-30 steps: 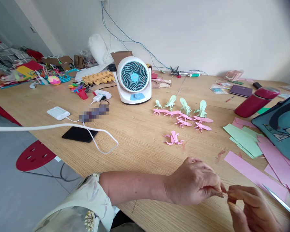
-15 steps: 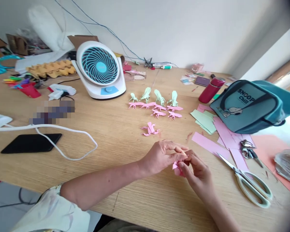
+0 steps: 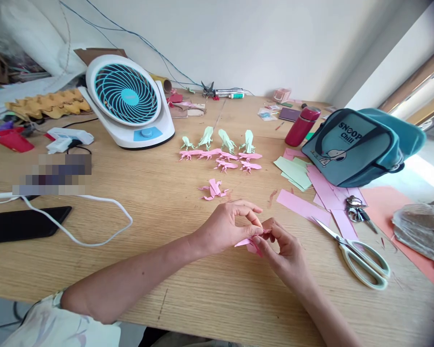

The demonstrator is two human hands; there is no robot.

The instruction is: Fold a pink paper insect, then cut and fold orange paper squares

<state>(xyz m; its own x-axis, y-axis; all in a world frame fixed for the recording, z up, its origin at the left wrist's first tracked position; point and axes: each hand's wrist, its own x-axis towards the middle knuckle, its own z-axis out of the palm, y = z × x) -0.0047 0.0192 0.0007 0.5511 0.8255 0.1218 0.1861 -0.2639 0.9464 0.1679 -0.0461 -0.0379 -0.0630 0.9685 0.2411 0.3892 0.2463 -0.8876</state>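
My left hand (image 3: 227,225) and my right hand (image 3: 284,246) meet low over the wooden table (image 3: 188,294), both pinching a small folded pink paper piece (image 3: 249,243). The fingers of each hand are closed on it. Just beyond the hands lies one finished pink paper figure (image 3: 212,189). Farther back stands a row of pale green paper figures (image 3: 219,139) with several pink ones (image 3: 220,158) laid in front of them.
Pink paper strips (image 3: 304,206) and green sheets (image 3: 292,172) lie right of the hands, with scissors (image 3: 361,255) and keys (image 3: 356,213). A teal bag (image 3: 358,144) and red bottle (image 3: 298,126) stand behind. A desk fan (image 3: 128,101), black phone (image 3: 20,224) and white cable (image 3: 94,238) are at left.
The camera has swung right and down, bringing the bag and scissors into view. My hands have stayed together on the pink paper, which now shows more clearly between the fingers.
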